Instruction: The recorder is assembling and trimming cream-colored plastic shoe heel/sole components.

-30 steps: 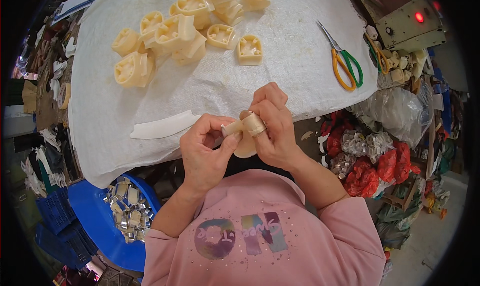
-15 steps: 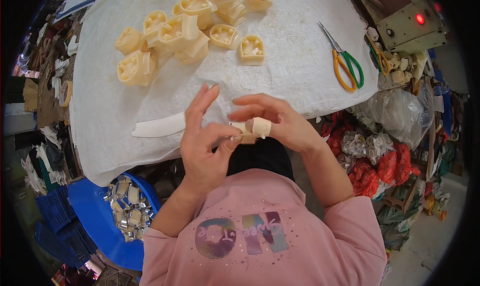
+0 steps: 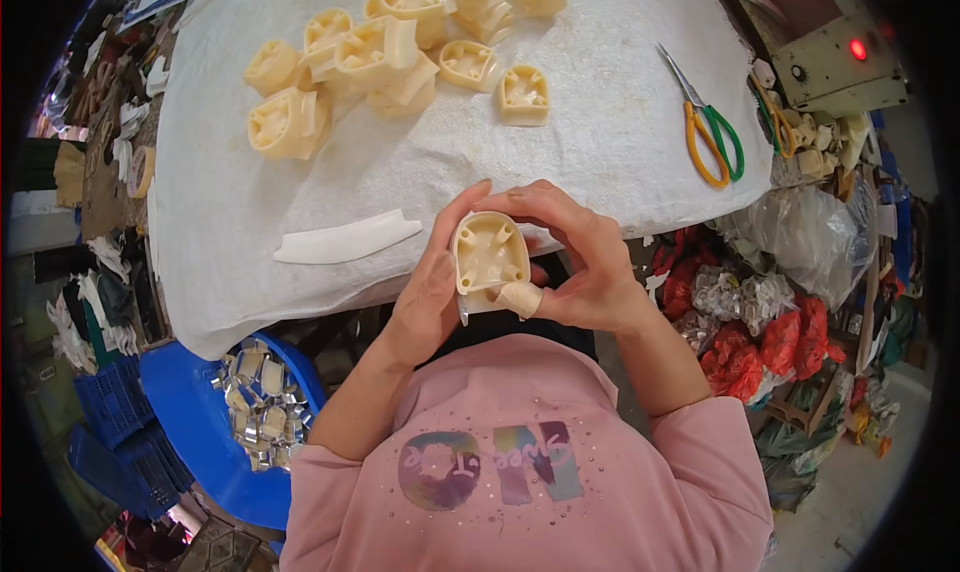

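Just off the table's near edge, a cream plastic shell (image 3: 490,252) faces up with its hollow, round-ended side and inner posts showing. My left hand (image 3: 430,292) is closed along its left side. From the right, my right hand (image 3: 583,262) grips it, fingers curled over the far end and the tan-wrapped thumb at the near edge. A thin pale edge sticks out below the shell by my left palm; its kind is unclear. To the left of my hands lies a curved white strip (image 3: 348,239) on the white cloth (image 3: 220,202).
Several more cream shells (image 3: 375,57) are piled toward the back, one standing apart (image 3: 525,97). Scissors (image 3: 708,127) with orange and green handles lie at right. A blue basin (image 3: 185,412) of shiny pieces stands lower left; red bags (image 3: 780,332) lie lower right.
The shell has been turned so its hollow side faces up. My left fingers, raised and spread before, have come down around it; my right hand has closed on it too.
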Demonstrator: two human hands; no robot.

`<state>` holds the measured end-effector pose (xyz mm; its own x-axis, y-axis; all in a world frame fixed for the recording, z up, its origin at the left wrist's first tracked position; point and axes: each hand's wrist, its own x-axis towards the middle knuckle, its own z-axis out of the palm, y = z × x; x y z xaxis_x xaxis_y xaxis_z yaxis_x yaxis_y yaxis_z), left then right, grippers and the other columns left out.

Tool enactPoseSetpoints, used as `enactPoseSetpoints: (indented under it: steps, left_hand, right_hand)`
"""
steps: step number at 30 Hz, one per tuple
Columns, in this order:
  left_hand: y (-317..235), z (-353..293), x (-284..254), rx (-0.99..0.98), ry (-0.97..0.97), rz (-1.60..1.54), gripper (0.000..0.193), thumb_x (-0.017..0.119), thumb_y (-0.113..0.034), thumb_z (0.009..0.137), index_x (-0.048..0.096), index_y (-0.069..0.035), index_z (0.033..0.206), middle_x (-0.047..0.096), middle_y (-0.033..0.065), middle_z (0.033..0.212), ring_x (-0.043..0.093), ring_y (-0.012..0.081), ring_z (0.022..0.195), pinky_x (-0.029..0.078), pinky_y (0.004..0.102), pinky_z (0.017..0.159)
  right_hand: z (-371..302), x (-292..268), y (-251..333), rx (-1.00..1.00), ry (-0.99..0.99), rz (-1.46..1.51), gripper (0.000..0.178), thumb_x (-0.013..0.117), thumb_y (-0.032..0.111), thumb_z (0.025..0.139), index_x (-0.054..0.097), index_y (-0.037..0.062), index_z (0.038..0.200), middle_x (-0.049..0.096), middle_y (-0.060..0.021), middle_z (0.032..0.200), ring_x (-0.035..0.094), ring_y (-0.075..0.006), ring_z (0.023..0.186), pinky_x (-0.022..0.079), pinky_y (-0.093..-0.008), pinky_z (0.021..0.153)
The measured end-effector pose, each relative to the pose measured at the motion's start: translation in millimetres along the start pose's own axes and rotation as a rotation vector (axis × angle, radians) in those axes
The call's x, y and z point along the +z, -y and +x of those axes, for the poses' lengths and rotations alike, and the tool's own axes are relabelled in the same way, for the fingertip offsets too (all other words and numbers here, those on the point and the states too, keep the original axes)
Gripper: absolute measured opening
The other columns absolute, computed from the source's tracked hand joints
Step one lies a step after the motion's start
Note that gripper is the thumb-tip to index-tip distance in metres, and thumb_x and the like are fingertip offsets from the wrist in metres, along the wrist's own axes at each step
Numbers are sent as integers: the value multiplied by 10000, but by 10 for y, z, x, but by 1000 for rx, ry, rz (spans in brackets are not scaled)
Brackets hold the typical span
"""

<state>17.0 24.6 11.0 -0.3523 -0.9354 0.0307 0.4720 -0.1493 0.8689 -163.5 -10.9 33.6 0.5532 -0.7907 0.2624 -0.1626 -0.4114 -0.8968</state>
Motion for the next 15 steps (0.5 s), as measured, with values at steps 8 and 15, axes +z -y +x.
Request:
enactPoseSetpoints:
  steps: [8, 15]
  left_hand:
    - [95, -47, 108, -85, -173, -184, 635, 492, -339, 874, 244, -53, 1383, 469, 168, 1198, 587, 260, 927, 529, 373, 743]
    - [-40, 6, 122, -219, -279, -361, 549, 502, -330, 898, 301, -52, 1327, 523, 142, 1062, 578, 212, 855, 529, 334, 691]
  right_hand:
    - [-28, 220, -163, -185, -135, 75, 846, 817, 81, 668, 340, 59, 1367, 589, -202, 1166, 583, -270, 1093, 458, -387, 939]
    - [-39, 299, -250, -252, -218, 114, 782, 800, 69, 606, 443, 72, 1302, 623, -92, 1120, 597, -273, 921, 501, -348, 786]
